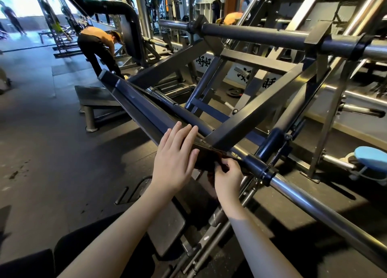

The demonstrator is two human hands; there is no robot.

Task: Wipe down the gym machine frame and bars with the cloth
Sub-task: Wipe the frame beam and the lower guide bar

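Observation:
A dark blue gym machine frame (257, 112) fills the middle and right of the head view. One sloped beam (134, 101) runs from upper left down to my hands. A dark brown cloth (206, 159) lies over that beam's lower end. My left hand (174, 159) rests flat on the cloth and beam with straight fingers. My right hand (227, 176) pinches the cloth's lower edge just beside a round collar (258, 165). A chrome bar (326, 215) continues from the collar toward the lower right.
A person in dark trousers (98, 49) bends over at the far end of the beam. A thick horizontal bar (261, 34) crosses overhead. A low bench (96, 101) stands left of the frame, a blue padded seat (371, 158) at the right edge. Black rubber floor (52, 152) spreads to the left.

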